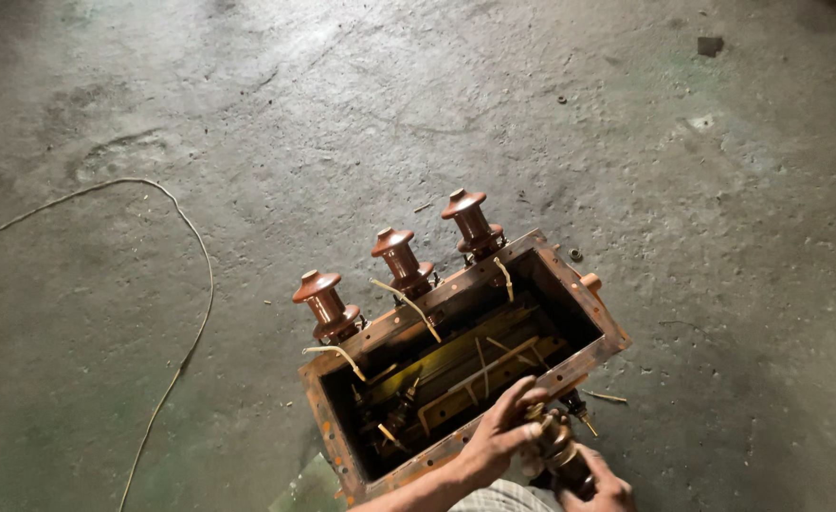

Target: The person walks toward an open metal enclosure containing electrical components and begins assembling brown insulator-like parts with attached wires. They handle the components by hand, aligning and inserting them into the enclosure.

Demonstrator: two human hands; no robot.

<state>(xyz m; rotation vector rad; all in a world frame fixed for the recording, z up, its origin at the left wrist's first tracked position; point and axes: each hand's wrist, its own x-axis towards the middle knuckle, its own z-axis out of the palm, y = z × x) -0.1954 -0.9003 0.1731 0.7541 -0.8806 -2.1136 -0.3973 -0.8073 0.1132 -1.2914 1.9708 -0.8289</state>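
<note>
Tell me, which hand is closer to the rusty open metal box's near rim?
Left. The left hand rests on the rusty open metal box's near rim; the right hand holds a small cylindrical fitting just outside it.

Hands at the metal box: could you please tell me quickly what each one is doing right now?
Left hand: fingers spread, resting on the box rim, gripping nothing.
Right hand: closed around a brown fitting.

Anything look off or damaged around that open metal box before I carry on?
The open metal tank has a rusty, pitted rim. Pale sleeved leads hang loose over its far wall beside the three brown insulators. A loose cable snakes over the stained concrete floor. Left hand rests on the near rim; right hand grips a fitting.
</note>
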